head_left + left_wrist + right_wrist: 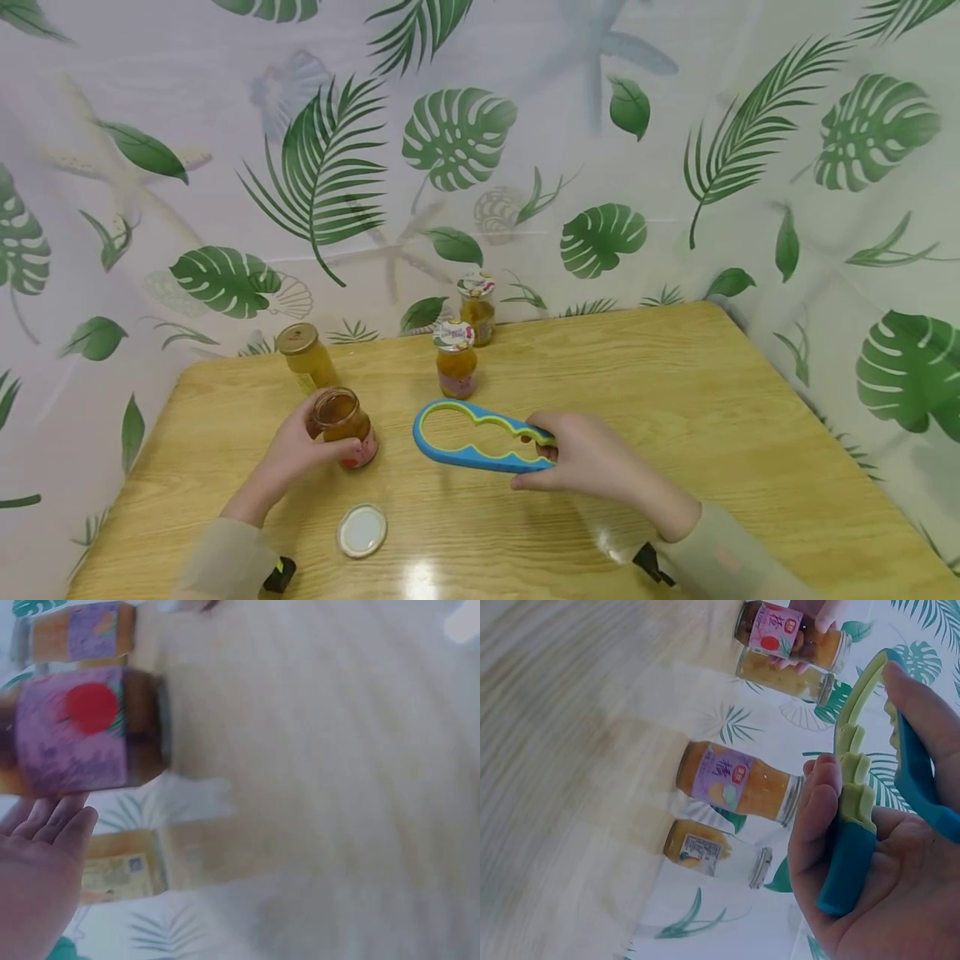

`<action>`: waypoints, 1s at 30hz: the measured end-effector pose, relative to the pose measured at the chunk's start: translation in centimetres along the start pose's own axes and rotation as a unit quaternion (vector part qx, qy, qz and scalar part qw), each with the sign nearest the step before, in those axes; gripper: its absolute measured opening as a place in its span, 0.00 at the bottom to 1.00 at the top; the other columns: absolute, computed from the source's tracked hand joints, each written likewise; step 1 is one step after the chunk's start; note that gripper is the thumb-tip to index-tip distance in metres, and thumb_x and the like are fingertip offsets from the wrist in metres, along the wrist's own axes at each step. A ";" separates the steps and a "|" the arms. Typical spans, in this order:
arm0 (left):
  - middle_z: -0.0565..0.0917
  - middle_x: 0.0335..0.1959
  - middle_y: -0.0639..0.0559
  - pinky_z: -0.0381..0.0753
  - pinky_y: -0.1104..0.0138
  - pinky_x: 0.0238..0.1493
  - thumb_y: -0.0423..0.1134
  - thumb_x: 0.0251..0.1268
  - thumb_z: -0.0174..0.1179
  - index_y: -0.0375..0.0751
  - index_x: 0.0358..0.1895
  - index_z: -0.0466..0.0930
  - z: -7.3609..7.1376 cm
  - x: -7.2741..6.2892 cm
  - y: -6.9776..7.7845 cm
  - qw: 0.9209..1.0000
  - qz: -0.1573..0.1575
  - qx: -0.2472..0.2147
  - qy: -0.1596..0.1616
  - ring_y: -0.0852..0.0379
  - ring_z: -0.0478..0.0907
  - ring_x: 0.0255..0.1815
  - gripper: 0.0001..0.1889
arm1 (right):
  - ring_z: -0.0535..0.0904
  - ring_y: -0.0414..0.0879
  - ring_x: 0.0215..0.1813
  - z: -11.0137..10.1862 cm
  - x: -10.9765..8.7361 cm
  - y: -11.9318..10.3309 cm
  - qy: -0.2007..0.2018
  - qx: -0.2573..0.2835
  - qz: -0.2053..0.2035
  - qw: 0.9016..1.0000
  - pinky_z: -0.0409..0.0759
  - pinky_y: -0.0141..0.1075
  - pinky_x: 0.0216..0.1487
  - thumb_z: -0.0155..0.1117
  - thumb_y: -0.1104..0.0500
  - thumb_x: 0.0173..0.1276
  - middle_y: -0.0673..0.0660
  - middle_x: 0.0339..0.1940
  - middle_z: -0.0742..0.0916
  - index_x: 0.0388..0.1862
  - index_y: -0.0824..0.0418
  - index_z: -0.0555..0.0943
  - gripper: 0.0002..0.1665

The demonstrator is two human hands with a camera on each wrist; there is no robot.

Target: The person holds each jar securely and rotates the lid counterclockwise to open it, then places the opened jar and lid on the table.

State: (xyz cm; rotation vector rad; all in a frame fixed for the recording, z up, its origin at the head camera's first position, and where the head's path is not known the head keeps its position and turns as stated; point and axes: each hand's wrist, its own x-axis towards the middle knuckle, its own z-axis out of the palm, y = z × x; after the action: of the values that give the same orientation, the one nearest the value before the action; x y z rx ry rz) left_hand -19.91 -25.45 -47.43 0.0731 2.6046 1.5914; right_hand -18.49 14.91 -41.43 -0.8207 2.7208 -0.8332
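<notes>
My left hand grips an uncapped glass jar of dark brown contents near the table's left side. Its pink label with a red fruit shows in the left wrist view. A round lid, pale face up, lies on the table in front of that jar. Near the middle, my right hand holds a blue jar opener with a scalloped green inner edge, its wide loop pointing left. In the right wrist view the fingers curl about one arm of the opener, the thumb along the other.
Behind the left hand stands a gold-lidded jar of yellow contents. Two more lidded jars, an orange one and one behind it, stand at the back middle. A leaf-patterned sheet rises behind the wooden table.
</notes>
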 end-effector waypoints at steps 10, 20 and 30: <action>0.74 0.76 0.34 0.68 0.72 0.80 0.32 0.69 0.72 0.33 0.80 0.62 -3.8 -1.1 2.2 0.998 0.063 0.008 0.027 0.51 0.71 0.79 0.40 | 0.64 0.35 0.24 -1.1 -0.4 -0.2 0.020 -0.012 -0.002 1.000 0.63 0.28 0.29 0.85 0.39 0.57 0.44 0.21 0.72 0.35 0.53 0.77 0.27; 0.81 0.58 0.77 0.71 0.85 0.69 0.29 0.71 0.69 0.30 0.74 0.69 -6.1 0.2 4.2 0.980 0.093 -0.048 0.171 0.78 0.74 0.65 0.31 | 0.68 0.37 0.27 -2.0 -0.8 -0.6 0.021 -0.024 0.018 0.999 0.64 0.29 0.29 0.85 0.38 0.56 0.46 0.23 0.75 0.36 0.53 0.78 0.28; 0.58 0.86 0.38 0.51 0.50 0.89 0.37 0.72 0.70 0.34 0.86 0.48 -7.5 3.0 4.7 0.987 0.017 -0.034 0.153 0.40 0.52 0.88 0.48 | 0.67 0.36 0.25 -2.0 -1.1 -0.3 0.027 -0.030 0.008 0.999 0.65 0.29 0.29 0.86 0.39 0.55 0.44 0.23 0.75 0.35 0.52 0.78 0.28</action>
State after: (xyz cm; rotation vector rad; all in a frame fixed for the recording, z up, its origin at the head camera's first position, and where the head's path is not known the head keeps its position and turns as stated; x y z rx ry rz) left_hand -23.70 -29.71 -39.99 -0.1459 2.7791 1.8318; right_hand -18.11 16.20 -39.58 -0.7977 2.8080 -0.7849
